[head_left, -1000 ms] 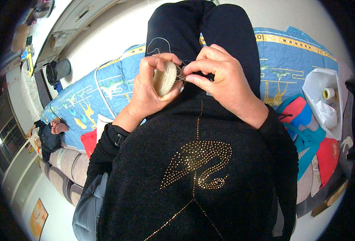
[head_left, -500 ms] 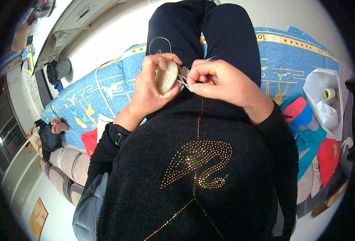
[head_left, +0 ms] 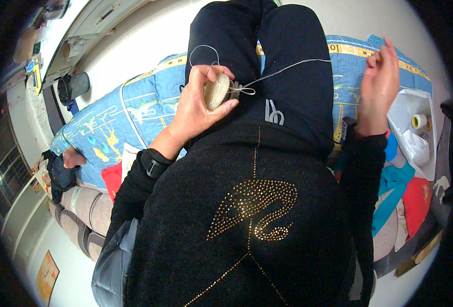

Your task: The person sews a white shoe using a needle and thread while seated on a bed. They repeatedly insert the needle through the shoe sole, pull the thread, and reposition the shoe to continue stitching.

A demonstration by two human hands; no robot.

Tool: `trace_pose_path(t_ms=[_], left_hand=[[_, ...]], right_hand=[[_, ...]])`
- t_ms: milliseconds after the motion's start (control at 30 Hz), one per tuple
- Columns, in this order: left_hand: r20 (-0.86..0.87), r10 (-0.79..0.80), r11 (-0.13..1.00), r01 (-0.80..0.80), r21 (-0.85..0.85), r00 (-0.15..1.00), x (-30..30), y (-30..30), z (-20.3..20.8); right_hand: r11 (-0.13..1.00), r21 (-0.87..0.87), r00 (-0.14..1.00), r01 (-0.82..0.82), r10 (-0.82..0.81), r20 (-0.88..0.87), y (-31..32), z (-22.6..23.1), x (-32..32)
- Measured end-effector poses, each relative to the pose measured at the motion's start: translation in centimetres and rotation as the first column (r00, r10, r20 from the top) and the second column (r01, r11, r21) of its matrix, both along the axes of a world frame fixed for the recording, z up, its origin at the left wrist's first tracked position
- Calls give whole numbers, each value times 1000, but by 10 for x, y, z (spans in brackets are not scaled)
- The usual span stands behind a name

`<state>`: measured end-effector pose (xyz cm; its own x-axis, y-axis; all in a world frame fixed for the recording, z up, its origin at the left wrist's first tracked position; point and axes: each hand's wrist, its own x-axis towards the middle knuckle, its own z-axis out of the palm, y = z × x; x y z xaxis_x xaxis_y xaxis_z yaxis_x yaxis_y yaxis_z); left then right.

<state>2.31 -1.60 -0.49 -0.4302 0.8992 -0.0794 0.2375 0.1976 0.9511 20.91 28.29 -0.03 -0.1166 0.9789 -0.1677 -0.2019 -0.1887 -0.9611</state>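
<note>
My left hand (head_left: 198, 97) is closed around a small cream oval piece (head_left: 216, 93) with a ridged rim, like a little shoe sole, held above my lap. Part of it is hidden behind my fingers. From its right side a pale thread (head_left: 293, 65) makes a small loop and stretches up and right toward my raised right hand (head_left: 379, 84). The right fingers are drawn together on the thread's far end; whether a needle is there cannot be made out. Another loop of thread (head_left: 204, 46) stands above my left fingers.
A blue patterned quilt (head_left: 113, 115) lies under my legs. At the right, a white box (head_left: 434, 148) holds rolls and a crumpled white bag, with teal cloth (head_left: 393, 179) and a red cushion (head_left: 419, 204) nearby. Another person's bare foot (head_left: 73, 157) shows at far left.
My right hand has left the cream piece and swung up and to the right, drawing the thread out long. My left hand keeps its hold almost in place.
</note>
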Motion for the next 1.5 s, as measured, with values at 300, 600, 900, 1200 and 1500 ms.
trace_pose_path(t_ms=[300, 600, 900, 1200, 1500], left_hand=[[-165, -119, 988, 101, -117, 979, -2, -9, 24], [-598, -254, 966, 173, -192, 760, -21, -23, 53], [472, -103, 958, -41, 285, 876, -16, -6, 26], [987, -108, 905, -423, 48, -120, -13, -3, 8], [851, -282, 863, -504, 23, -443, -14, -7, -6]], right_hand=[[186, -146, 153, -972, 965, 213, -132, -6, -54], [121, 28, 124, -992, 944, 306, -118, 1, -51], [110, -103, 147, -989, 856, -495, -135, -11, -68], [125, -65, 140, -990, 878, -458, -136, -11, -80], [105, -190, 174, -976, 903, -394, -141, -18, -88]])
